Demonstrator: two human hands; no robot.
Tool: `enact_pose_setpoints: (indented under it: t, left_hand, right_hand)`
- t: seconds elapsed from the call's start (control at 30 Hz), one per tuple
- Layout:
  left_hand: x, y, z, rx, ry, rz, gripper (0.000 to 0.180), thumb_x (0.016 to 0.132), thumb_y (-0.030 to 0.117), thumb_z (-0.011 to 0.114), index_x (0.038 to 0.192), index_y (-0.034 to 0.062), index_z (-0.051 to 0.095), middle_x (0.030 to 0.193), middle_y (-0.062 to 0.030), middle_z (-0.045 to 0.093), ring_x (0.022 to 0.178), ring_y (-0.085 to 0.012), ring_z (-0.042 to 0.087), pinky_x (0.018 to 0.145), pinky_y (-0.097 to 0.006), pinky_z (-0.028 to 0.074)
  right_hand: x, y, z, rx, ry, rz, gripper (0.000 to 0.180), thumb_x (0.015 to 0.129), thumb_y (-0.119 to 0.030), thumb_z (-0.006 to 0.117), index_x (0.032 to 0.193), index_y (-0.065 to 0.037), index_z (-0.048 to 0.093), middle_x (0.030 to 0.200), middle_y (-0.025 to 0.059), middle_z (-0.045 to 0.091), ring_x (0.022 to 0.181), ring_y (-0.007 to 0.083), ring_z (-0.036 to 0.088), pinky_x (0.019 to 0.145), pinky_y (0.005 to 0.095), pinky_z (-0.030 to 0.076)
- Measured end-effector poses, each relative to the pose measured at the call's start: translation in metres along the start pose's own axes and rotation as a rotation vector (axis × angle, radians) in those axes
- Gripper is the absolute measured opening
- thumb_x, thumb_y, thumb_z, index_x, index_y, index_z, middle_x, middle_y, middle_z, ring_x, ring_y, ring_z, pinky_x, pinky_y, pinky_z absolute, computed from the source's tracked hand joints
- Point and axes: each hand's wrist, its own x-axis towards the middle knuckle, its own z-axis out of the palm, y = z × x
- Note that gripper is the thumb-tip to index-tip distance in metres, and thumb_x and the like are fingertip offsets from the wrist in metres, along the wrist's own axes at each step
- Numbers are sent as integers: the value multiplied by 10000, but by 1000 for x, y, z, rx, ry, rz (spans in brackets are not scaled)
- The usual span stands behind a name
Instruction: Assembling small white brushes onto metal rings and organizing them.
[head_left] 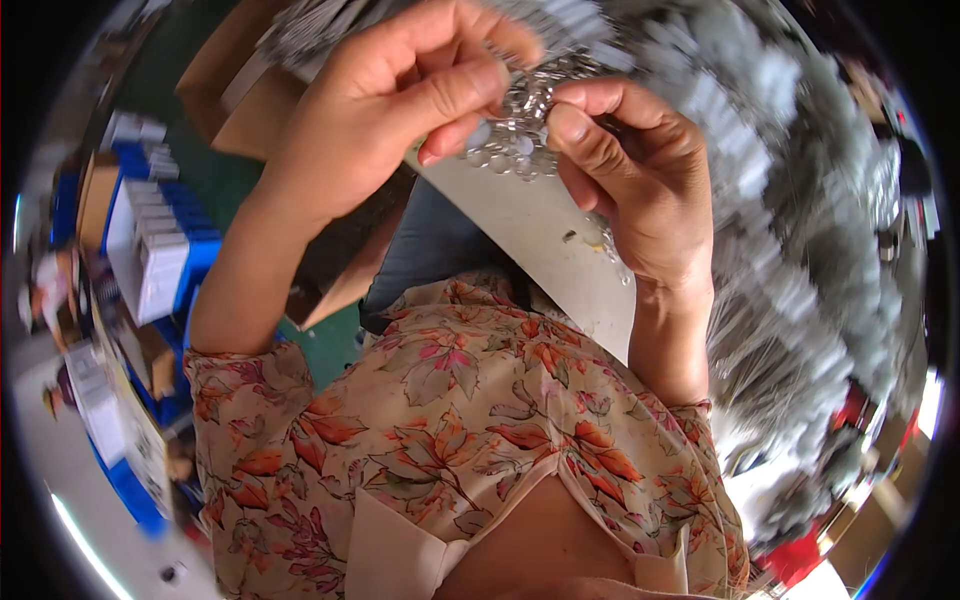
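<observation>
My left hand (405,105) is raised at the top middle, its thumb and fingers pressed together in a pinch. What it holds is too small and blurred to make out. To its right, my right hand (635,165) is closed too, thumb against curled forefinger, and whatever sits in that pinch is hidden. Between and behind both hands lies a heap of small shiny silver metal pieces (525,150), some with clear round ends. The heap rests on a pale tabletop (510,220). A few loose clear bits (612,250) lie beside my right wrist.
A large heap of grey-white bundled strands (790,200) fills the right side. At the upper left stands an open cardboard box (245,120). Blue bins with white packages (160,240) line the far left, where other people (50,285) are visible.
</observation>
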Motion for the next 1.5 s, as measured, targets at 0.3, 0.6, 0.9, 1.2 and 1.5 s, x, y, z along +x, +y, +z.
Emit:
enact_pose_setpoints:
  t: [0.3, 0.6, 0.9, 1.2, 1.5]
  left_hand:
    - [-100, -1, -57, -39, 404, -83, 167, 917, 134, 471, 969, -14, 527, 714, 10, 468, 508, -38, 356, 458, -183, 289]
    - [-170, -39, -123, 150, 615, 107, 178, 908, 123, 480, 929, -15, 591, 930, -88, 615, 849, -151, 585, 759, -261, 458]
    - [-180, -106, -174, -324, 908, 448, 145, 890, 95, 507, 930, -1, 608, 966, -111, 623, 662, -115, 567, 709, -275, 487]
    - [-176, -151, -171, 132, 1008, 273, 131, 869, 132, 555, 889, 16, 615, 801, -51, 597, 654, -101, 528, 586, -225, 437]
    - [-213, -195, -170, 310, 117, 3, 165, 796, 173, 603, 916, 62, 623, 876, -75, 601, 801, -261, 566, 704, -362, 452]
  right_hand:
    - [41, 43, 78, -65, -394, 108, 106, 814, -64, 632, 886, 14, 631, 644, 3, 575, 515, 38, 465, 456, 169, 351]
    - [50, 98, 169, -93, -454, 194, 111, 807, -59, 639, 896, 6, 626, 725, 21, 596, 565, 56, 514, 489, 179, 411]
    - [74, 198, 220, -432, -365, -98, 179, 697, -37, 727, 851, -13, 638, 842, 68, 619, 710, 124, 601, 636, 244, 479]
    - [83, 200, 209, -601, -321, 115, 48, 795, -24, 635, 811, 9, 604, 724, -9, 534, 688, 59, 484, 605, 179, 378]
    - [89, 197, 136, -597, -957, 869, 100, 767, -61, 661, 769, 3, 584, 729, -19, 493, 663, 69, 473, 628, 199, 386]
